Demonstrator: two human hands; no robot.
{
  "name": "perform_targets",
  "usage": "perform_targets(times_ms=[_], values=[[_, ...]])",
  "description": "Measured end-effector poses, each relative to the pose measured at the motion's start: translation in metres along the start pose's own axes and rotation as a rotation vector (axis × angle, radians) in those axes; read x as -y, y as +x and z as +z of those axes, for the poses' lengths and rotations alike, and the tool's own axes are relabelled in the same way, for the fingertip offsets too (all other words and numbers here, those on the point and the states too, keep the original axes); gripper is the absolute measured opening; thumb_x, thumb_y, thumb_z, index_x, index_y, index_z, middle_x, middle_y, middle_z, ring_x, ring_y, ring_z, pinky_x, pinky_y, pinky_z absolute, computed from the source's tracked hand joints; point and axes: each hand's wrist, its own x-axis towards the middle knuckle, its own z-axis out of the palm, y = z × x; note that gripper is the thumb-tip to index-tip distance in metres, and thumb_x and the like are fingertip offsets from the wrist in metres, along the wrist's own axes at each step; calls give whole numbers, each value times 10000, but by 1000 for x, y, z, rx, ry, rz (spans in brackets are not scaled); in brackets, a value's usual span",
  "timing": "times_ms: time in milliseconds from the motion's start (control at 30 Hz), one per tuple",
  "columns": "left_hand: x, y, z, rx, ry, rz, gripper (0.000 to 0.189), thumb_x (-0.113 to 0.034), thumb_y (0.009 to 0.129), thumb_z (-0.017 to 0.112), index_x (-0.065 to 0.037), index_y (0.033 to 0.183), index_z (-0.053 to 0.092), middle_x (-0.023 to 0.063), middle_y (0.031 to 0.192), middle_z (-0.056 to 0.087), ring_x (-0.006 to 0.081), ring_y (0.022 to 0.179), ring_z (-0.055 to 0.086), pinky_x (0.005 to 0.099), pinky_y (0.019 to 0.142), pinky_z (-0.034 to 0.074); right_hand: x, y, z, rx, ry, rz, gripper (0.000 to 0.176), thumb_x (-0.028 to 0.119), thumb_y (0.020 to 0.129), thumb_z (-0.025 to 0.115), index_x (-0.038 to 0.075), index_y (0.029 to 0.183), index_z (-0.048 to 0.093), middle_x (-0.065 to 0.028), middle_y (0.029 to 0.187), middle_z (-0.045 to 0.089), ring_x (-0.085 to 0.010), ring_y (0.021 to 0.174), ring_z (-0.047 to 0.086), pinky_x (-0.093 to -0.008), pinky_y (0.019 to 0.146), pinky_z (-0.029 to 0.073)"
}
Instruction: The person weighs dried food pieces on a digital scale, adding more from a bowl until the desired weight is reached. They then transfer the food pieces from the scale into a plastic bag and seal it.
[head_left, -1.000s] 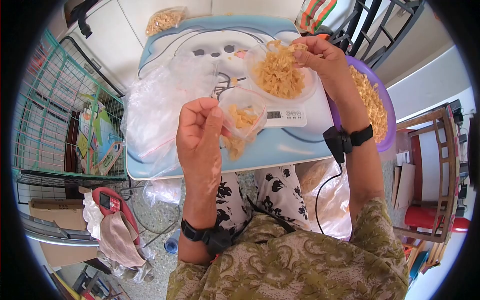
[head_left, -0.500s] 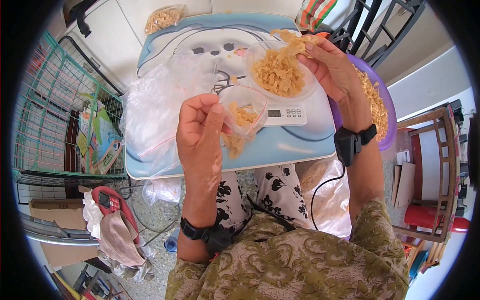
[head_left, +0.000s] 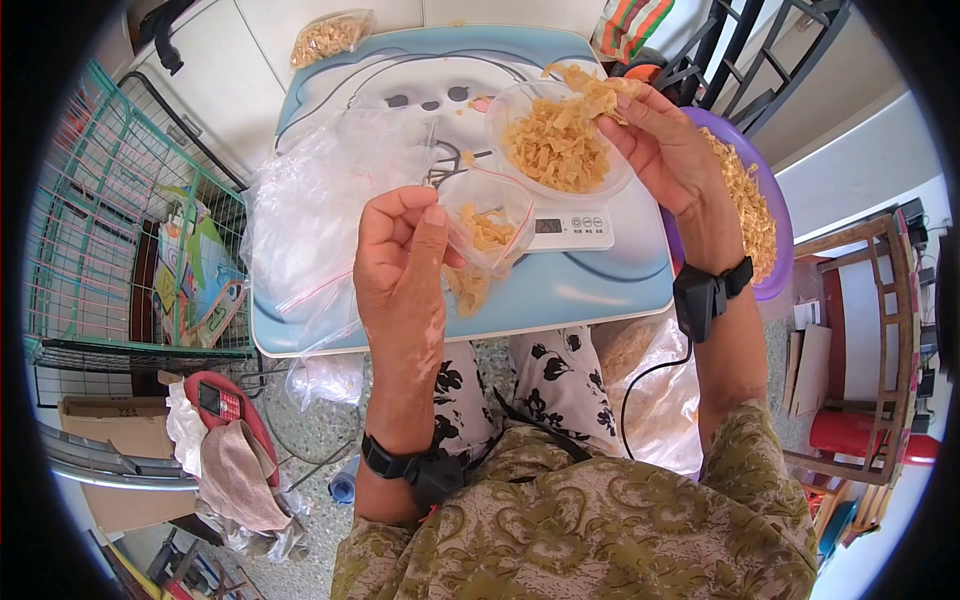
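My left hand (head_left: 405, 245) pinches the rim of a clear zip bag (head_left: 515, 205), which hangs with its mouth spread and holds some yellowish dried flakes (head_left: 487, 232). Between the fingers and thumb of my right hand (head_left: 660, 140) is a clump of dried flakes (head_left: 597, 95), held over the right side of a clear plastic bowl (head_left: 622, 178). More dried flakes (head_left: 560, 150) fill that bowl, which rests on a white kitchen scale (head_left: 595, 240). The scale's small display is lit, its digits hard to read.
Empty clear bags (head_left: 315, 210) cover the table's left part. A purple basin (head_left: 783, 240) of flakes stands right of the table (head_left: 610, 290). A filled bag (head_left: 330, 38) lies at the back left edge. A green wire cage (head_left: 130, 230) is at left.
My right hand has shifted slightly to the right with its clump of flakes. My left hand and the zip bag look almost unmoved.
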Motion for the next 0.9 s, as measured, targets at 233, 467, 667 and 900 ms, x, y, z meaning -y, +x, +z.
perform_targets(times_ms=[233, 467, 667, 900], values=[[-1, 0, 1, -3, 15, -4, 194, -117, 969, 593, -27, 1134, 548, 26, 898, 619, 80, 783, 577, 228, 681, 457, 2, -8, 7, 32, 3, -10, 197, 39, 935, 612, -33, 1118, 597, -103, 1089, 652, -185, 975, 673, -263, 877, 590], [1, 0, 2, -12, 3, -10, 202, -122, 967, 595, -27, 1138, 545, 24, 906, 621, 79, 787, 580, 225, 677, 457, 9, -34, 48, 192, 66, 9, 197, 37, 931, 617, -14, 1121, 623, -95, 1080, 654, -186, 969, 673, -284, 881, 590], [1, -1, 4, -20, 12, -9, 228, -143, 959, 614, -31, 1144, 542, 24, 935, 623, 75, 787, 580, 220, 667, 458, -16, -50, 79, 256, -398, -42, 199, 54, 895, 662, 6, 1088, 655, -48, 1083, 659, -149, 915, 667, -254, 780, 545], [2, -2, 5, -54, -23, -31, 241, -153, 955, 622, -42, 1152, 539, 10, 931, 608, 57, 756, 549, 208, 643, 438, -37, -61, 89, 278, -930, -435, 194, 37, 835, 669, 47, 1027, 641, -62, 947, 647, -201, 833, 637, -313, 724, 510]])
